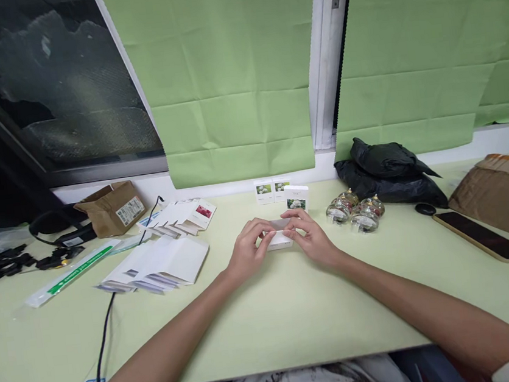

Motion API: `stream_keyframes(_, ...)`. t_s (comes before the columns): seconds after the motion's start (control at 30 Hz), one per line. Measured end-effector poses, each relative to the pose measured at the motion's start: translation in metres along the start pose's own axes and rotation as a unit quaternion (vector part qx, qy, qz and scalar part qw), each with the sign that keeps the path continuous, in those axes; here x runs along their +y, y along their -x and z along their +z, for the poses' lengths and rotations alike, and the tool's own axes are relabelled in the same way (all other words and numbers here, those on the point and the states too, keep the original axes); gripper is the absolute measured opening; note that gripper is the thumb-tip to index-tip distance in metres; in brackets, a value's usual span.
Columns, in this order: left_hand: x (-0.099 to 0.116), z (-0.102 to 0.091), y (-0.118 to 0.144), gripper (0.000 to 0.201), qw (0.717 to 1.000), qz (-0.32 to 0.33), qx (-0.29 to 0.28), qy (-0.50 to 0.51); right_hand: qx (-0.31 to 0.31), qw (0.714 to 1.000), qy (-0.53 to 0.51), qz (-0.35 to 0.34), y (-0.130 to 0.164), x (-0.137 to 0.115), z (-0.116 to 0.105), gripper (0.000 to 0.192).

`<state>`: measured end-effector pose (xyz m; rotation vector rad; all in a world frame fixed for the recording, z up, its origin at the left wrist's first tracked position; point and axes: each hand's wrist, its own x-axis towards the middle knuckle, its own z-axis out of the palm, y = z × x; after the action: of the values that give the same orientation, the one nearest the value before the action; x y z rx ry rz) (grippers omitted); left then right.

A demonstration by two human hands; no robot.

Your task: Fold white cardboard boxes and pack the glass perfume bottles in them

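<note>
White carton (281,243), frame centre: thin paperboard, smooth, looks matt. Flat white cartons (177,261), left of centre: same smooth board. Counter (306,326): smooth, faint sheen. Green blinds (228,83), top: matt cloth, creased. Black bags (386,179), right of centre: thin plastic, wrinkled, slightly glossy. Round ornaments (365,222) beside them: clear and shiny; glass or plastic, can't tell from where I'm standing. Phone (484,236), right: smooth dark screen. Brown box (504,205), far right: matt cardboard. Long sleeve (77,273), left: clear glossy plastic. Windowpane (81,82), upper left: reflective glass.

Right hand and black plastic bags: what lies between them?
In the head view, a cluster of shiny, rounded objects lies between the right hand and the black plastic bags.
</note>
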<state>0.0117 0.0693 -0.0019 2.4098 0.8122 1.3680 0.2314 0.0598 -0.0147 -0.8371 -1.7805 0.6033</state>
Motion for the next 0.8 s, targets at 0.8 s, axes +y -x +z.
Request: stream_keyframes(0.8, -0.018, -0.007, 0.004, 0.039, 0.989, 0.06, -0.022, -0.135, 0.036, 0.998, 0.057, -0.019, -0.001, 0.007, 0.0, 0.023)
